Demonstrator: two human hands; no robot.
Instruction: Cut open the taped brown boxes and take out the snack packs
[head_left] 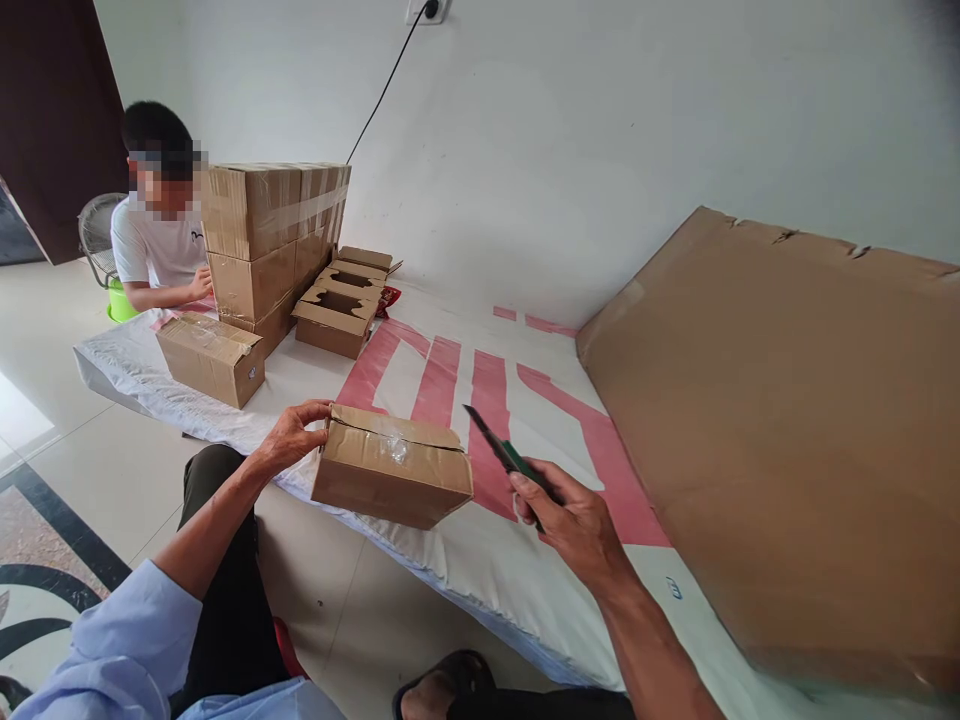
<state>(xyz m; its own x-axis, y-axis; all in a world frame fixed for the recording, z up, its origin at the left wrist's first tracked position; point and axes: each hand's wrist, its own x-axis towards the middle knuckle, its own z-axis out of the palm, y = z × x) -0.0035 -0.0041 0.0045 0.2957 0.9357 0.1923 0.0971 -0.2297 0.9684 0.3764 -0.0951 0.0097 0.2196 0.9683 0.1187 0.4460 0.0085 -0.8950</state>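
- Steadying the small cardboard box (391, 478) with our left hand (289, 437), fingers curled over its left end, we keep it braced on the white sheet (465, 545).
- Our right hand (574, 520) is closed around green-handled scissors (507, 458), blades aimed at the box's taped top.
- So the box sits between both hands, touching the left, just clear of the blade tip.

— What is everything resting on?

— A white sheet (450, 545) with broad pink stripes, spread flat over the tiled floor (56, 330).

— And what lies on it?

— At the far left, a stack of taped boxes (262, 240), with a single closed box (212, 357) just in front. Beside the stack sits a row of open boxes (341, 300). A large flat cardboard sheet (787, 430) covers the right side, propped against the wall.
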